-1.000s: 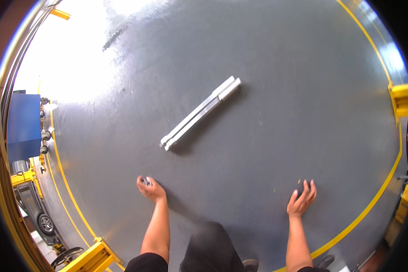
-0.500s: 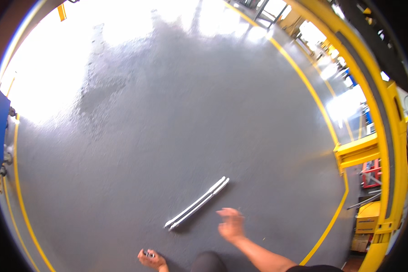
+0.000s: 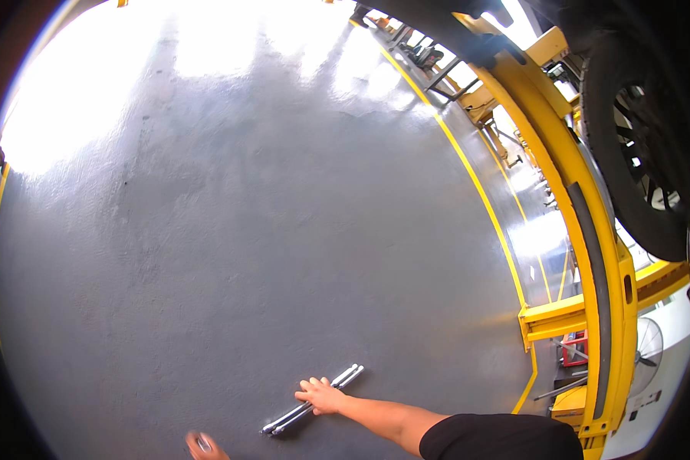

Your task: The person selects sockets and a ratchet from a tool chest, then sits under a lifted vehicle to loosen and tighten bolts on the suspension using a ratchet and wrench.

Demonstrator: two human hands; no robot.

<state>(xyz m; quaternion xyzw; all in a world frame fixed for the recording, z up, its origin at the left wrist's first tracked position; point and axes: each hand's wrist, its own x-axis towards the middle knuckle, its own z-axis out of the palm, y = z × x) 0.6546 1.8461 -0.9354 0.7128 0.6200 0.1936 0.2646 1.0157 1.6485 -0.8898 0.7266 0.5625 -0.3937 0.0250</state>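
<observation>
The gray floor (image 3: 245,245) supports two silver bars (image 3: 289,419), lower centre. The right hand (image 3: 320,395) spans their middle, presumably for balance; finger closure cannot be determined. The left hand (image 3: 210,449) curls its fingers around a small metallic part (image 3: 203,443), apparently retaining it. Neither item bears legible writing.

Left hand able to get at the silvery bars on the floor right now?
Probably yes: the left hand is near the lower end of the silvery bars, nothing visible between. The small silvery object it holds may hamper a full grasp, and the right hand covers their middle.
</observation>
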